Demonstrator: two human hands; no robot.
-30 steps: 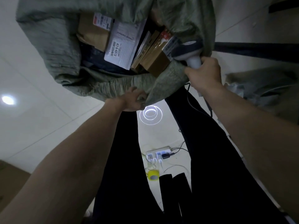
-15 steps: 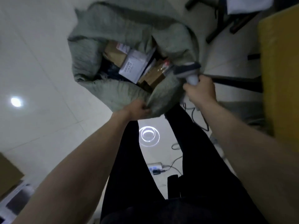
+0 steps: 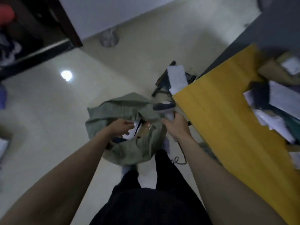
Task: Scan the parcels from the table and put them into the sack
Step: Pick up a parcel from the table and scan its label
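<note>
At frame centre the left hand (image 3: 121, 127), fingers loosely spread over a white parcel (image 3: 132, 131) in the sack (image 3: 128, 150), should be withdrawn cleanly, the scanner (image 3: 165, 108) kept gripped by the right hand (image 3: 176, 125), before 1 parcel is taken from the parcels (image 3: 276, 109) at right.

No legible text; labels on parcels (image 3: 276, 101) on table (image 3: 227, 127) seemingly printed; too blurred.
</note>
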